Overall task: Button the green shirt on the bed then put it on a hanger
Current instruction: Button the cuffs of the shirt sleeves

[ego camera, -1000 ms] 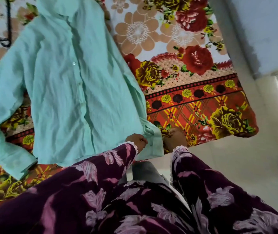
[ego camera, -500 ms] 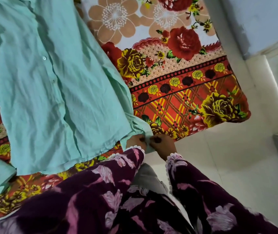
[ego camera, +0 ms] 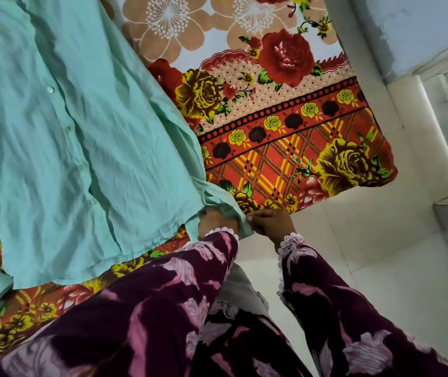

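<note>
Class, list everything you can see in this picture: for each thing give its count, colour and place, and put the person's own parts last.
Green shirt: one, mint green, spread flat on the bed, left half of view.
Shirt cuff: one, mint green, at the bed's edge, held between both hands.
Bedsheet: one, red, yellow and beige floral, covering the bed.
Floor: pale tiles, right of the bed.
Wall: pale blue-grey, upper right.
Sleeves: two, dark purple with pink flowers, bottom of view.
Left hand: one, partly under the cuff.
Right hand: one, pinching the cuff.
</note>
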